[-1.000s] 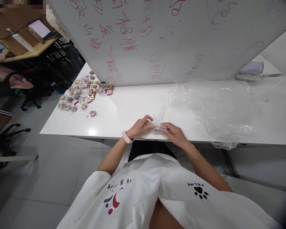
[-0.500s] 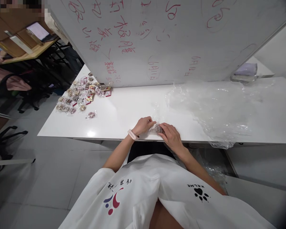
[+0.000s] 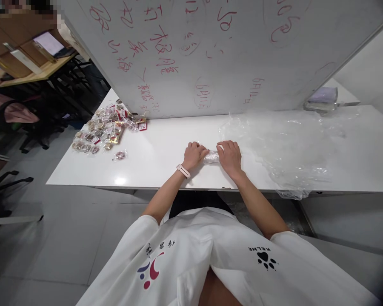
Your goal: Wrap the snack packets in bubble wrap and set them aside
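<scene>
Far left there's a wooden desk (image 3: 38,76) with a laptop (image 3: 52,44) on it, well apart from the action. Then comes the white desk (image 3: 166,148), with a heap of small wrapped packets (image 3: 97,124) bunched at its left end, probably parked there so the middle has working room. One single packet (image 3: 120,156) lies just off the heap, nearer the front edge; no idea if that's on purpose.

A whiteboard (image 3: 185,55) covered in red writing stands along the back of the desk.

Now the hands. The left hand (image 3: 193,156), pale pink band (image 3: 183,171) on its wrist, has its fingers curled down over the left end of a clear plastic bundle (image 3: 211,157), thumb lying along it, so it looks like a closed hold. The bundle sits near the front of the desk, crosswise between both hands — I'd guess one hand per end stops it unrolling. The right hand (image 3: 231,158) is at the other end with fingers bent and the index arched up a bit; its underside is hidden, so I can't tell how firmly it grips, if at all.

Further right, a big crumpled plastic sheet (image 3: 293,144) spreads out and droops over the front edge, seemingly kept within easy reach. Behind it, a purplish pack (image 3: 323,95) rests beside the whiteboard.
</scene>
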The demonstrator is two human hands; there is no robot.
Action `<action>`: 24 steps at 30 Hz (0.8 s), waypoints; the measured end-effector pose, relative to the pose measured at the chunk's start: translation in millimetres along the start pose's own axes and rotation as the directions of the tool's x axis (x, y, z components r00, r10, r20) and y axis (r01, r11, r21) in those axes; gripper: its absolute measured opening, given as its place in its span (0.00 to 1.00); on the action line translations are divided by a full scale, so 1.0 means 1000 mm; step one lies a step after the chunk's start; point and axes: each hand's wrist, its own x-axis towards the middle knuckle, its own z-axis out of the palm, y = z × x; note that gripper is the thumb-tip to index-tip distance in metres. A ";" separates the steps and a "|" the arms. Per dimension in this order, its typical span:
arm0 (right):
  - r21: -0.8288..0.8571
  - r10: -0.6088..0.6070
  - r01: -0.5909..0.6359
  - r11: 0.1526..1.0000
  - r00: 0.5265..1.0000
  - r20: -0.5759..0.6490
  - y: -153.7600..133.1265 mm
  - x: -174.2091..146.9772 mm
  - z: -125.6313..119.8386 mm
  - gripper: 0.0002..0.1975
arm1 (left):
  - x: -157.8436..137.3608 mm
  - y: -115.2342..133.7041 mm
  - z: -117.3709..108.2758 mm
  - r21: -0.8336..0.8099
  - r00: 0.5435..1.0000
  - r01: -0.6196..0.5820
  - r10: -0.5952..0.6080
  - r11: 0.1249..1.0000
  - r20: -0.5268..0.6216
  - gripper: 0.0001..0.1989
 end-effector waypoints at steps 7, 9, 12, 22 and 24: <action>0.123 -0.301 0.280 0.952 0.928 0.218 -0.001 -0.024 0.013 0.31 | 0.017 0.003 -0.004 -0.190 0.990 0.140 -0.131 0.972 0.058 0.23; 0.171 -0.264 0.222 0.960 0.923 0.280 0.003 -0.028 0.015 0.33 | 0.012 0.005 -0.011 -0.264 0.973 0.201 -0.161 0.943 0.168 0.28; 0.277 -0.251 0.149 0.949 0.889 0.383 0.012 -0.021 0.005 0.33 | 0.005 0.008 -0.017 -0.319 0.968 0.168 -0.096 0.933 0.230 0.33; 0.659 -0.353 -0.113 0.744 0.770 0.531 0.013 -0.008 -0.058 0.27 | -0.037 0.035 0.005 -0.379 0.971 -0.241 0.223 0.894 -0.090 0.25; 0.693 -0.299 -0.138 0.708 0.830 0.471 0.031 -0.009 -0.079 0.24 | -0.054 0.036 0.006 -0.337 0.970 -0.219 0.165 0.916 -0.181 0.29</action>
